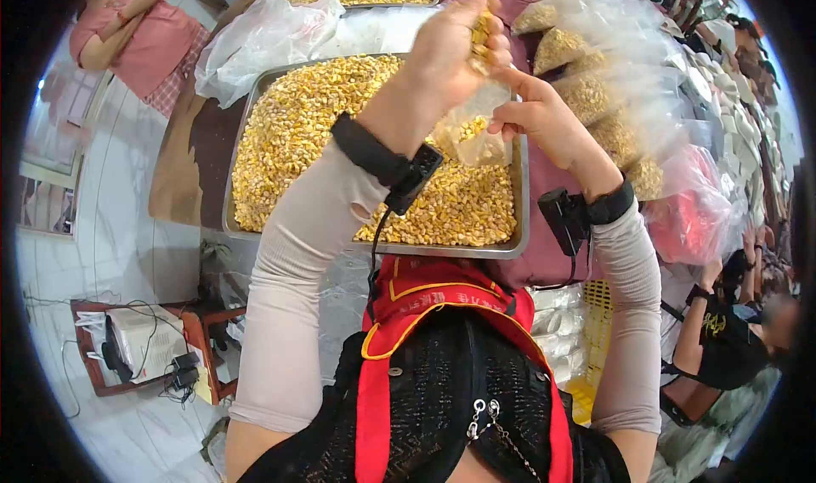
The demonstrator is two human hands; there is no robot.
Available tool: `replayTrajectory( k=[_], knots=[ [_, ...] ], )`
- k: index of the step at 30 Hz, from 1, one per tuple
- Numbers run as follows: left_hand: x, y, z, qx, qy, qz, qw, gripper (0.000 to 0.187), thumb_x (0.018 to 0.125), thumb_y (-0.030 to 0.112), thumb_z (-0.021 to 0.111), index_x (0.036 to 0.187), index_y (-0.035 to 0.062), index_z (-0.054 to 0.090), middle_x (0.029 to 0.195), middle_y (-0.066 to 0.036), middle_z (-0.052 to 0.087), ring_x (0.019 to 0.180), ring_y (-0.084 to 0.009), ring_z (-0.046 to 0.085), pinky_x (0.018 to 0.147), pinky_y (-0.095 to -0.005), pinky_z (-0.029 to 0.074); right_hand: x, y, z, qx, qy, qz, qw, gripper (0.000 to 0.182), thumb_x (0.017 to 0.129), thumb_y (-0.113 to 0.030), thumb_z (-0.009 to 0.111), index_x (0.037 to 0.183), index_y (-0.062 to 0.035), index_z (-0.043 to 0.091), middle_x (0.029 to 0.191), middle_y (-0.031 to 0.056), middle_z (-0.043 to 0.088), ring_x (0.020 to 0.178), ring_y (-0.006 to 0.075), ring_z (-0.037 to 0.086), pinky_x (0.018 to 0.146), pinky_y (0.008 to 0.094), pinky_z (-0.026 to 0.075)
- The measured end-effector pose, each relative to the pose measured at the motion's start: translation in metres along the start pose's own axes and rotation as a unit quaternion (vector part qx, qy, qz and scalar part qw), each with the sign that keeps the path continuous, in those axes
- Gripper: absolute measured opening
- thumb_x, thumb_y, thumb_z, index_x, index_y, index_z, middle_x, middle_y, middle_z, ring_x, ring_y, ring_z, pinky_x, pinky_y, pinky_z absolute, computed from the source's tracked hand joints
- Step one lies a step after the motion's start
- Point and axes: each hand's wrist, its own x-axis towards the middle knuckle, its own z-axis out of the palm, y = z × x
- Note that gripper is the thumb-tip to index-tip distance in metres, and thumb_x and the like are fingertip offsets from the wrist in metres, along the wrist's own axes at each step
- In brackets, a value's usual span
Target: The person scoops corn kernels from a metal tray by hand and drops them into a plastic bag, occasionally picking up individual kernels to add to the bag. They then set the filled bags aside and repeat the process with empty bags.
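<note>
A large metal tray [520, 203] is heaped with yellow, corn-like kernels [306, 135]. Above its right rear part, my left hand [455, 50] is curled around a handful of the kernels, some of which show between the palm and fingers. Just beneath it hangs a small clear plastic bag [483, 150] with some kernels inside. My right hand [540, 118] pinches the bag's edge between thumb and fingers. The fingertips of both hands are close together near the bag's mouth.
Several filled clear bags [586, 92] lie right of the tray, beside a pink plastic bag [688, 203]. A crumpled clear bag [263, 41] lies at the back left, near a second tray [357, 5] of kernels. A person [140, 37] stands at left; others are at right.
</note>
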Motion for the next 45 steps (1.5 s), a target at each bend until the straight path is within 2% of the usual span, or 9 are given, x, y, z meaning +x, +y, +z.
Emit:
replayTrajectory(
  k=[5,12,18,23,28,30,33,41,45],
  knots=[
    [0.001,-0.023,-0.004,0.198,0.138,0.071,0.968,0.024,0.093,0.026,0.045,0.094,0.0030,0.050,0.072,-0.003,0.050,0.064,-0.0127,0.049,0.059,-0.0276,0.042,-0.004,0.011,-0.012,-0.005,0.009,-0.015,1.000,0.059,0.072,0.001,0.048,0.130,0.0024,0.037,0.071,0.0056,0.059,0.059,0.0088,0.053,0.058,0.0199,0.044],
    [0.000,-0.025,-0.011,0.457,0.053,0.122,0.880,0.025,0.092,0.029,0.047,0.096,0.0051,0.053,0.085,0.000,0.053,0.068,-0.0076,0.049,0.063,-0.0220,0.042,-0.005,0.011,-0.018,-0.037,0.013,-0.017,0.999,0.058,0.072,-0.001,0.048,0.129,0.0045,0.038,0.070,0.0060,0.059,0.060,0.0089,0.053,0.059,0.0208,0.044],
    [0.010,-0.005,-0.019,0.312,0.061,0.147,0.937,0.022,0.091,0.027,0.048,0.096,0.0057,0.053,0.074,-0.002,0.053,0.064,-0.0085,0.050,0.057,-0.0239,0.043,-0.004,0.017,-0.027,0.011,0.021,-0.001,1.000,0.053,0.077,0.000,0.049,0.129,0.0008,0.040,0.091,0.0048,0.057,0.067,0.0072,0.055,0.059,0.0190,0.044],
    [0.022,0.013,-0.105,0.441,0.190,0.073,0.874,0.022,0.091,0.026,0.047,0.097,0.0054,0.053,0.070,-0.003,0.052,0.062,-0.0112,0.051,0.051,-0.0246,0.043,-0.007,0.023,-0.039,0.034,0.039,0.016,0.999,0.053,0.078,0.002,0.048,0.129,0.0005,0.038,0.098,0.0044,0.056,0.068,0.0076,0.055,0.058,0.0189,0.044],
    [0.032,-0.028,-0.224,0.758,0.210,-0.017,0.618,0.026,0.083,0.024,0.047,0.099,0.0066,0.059,0.075,-0.010,0.061,0.073,-0.0239,0.060,0.068,-0.0381,0.047,-0.015,0.021,-0.040,0.078,0.049,0.028,0.995,0.054,0.077,0.003,0.048,0.130,-0.0001,0.038,0.098,0.0038,0.056,0.066,0.0065,0.053,0.057,0.0189,0.043],
    [0.033,-0.041,-0.234,0.908,0.085,0.035,0.408,0.028,0.084,0.025,0.046,0.104,0.0087,0.059,0.093,-0.010,0.061,0.092,-0.0282,0.056,0.079,-0.0451,0.042,-0.017,0.022,-0.042,0.074,0.043,0.034,0.996,0.054,0.077,0.003,0.048,0.130,0.0001,0.038,0.098,0.0036,0.056,0.065,0.0063,0.053,0.057,0.0189,0.043],
    [0.013,-0.055,-0.192,0.963,-0.027,-0.029,0.266,0.028,0.084,0.025,0.046,0.105,0.0101,0.057,0.105,-0.011,0.057,0.099,-0.0291,0.051,0.080,-0.0481,0.041,-0.021,0.018,-0.039,0.079,0.051,0.038,0.995,0.053,0.077,0.003,0.048,0.129,0.0008,0.038,0.095,0.0029,0.056,0.065,0.0062,0.053,0.057,0.0186,0.042],
    [-0.053,-0.039,-0.174,0.950,-0.166,0.019,0.263,0.019,0.078,0.016,0.053,0.095,0.0084,0.051,0.092,-0.009,0.052,0.090,-0.0305,0.051,0.067,-0.0418,0.046,-0.014,0.020,-0.040,0.089,0.017,0.029,0.995,0.054,0.077,0.001,0.049,0.130,-0.0008,0.039,0.092,0.0029,0.055,0.070,0.0070,0.055,0.062,0.0190,0.044],
    [-0.072,-0.019,-0.177,0.906,-0.130,0.035,0.401,0.017,0.083,0.021,0.054,0.095,0.0094,0.054,0.087,-0.009,0.053,0.077,-0.0251,0.055,0.063,-0.0371,0.046,-0.011,0.022,-0.040,0.076,0.012,0.033,0.996,0.053,0.077,0.001,0.048,0.129,-0.0002,0.039,0.093,0.0026,0.055,0.069,0.0073,0.055,0.063,0.0188,0.043]
  ],
)
